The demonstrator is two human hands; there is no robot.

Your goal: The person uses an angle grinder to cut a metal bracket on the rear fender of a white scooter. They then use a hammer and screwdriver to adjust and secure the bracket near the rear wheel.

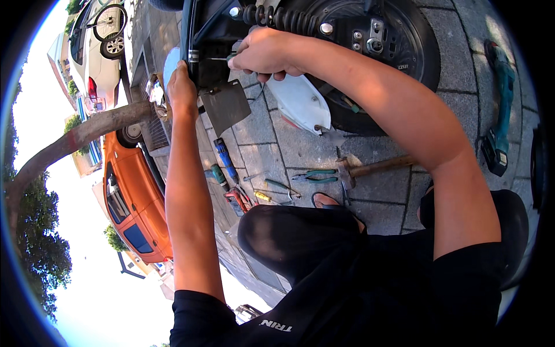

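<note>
My right hand [263, 53] is closed round the handle of a screwdriver, mostly hidden by the fingers. Its thin metal shaft [216, 58] points left at a small silver fitting [193, 56] on the dark frame of a motor scooter. My left hand [181, 92] grips the edge of a pale blue-white panel [171, 65] beside that frame; its far fingers are partly hidden. A dark flat flap [226, 106] hangs below the right hand. Right of it are a black coil spring shock absorber [280, 19] and a wheel [425, 49].
On the paving lie a white body panel [298, 101], a hammer [376, 168], green-handled pliers [319, 176], a yellow-handled screwdriver [262, 196], a blue tool [225, 160] and red-handled cutters [238, 200]. A teal power tool [502, 107] lies far right. A tree trunk [87, 130] and parked cars stand left.
</note>
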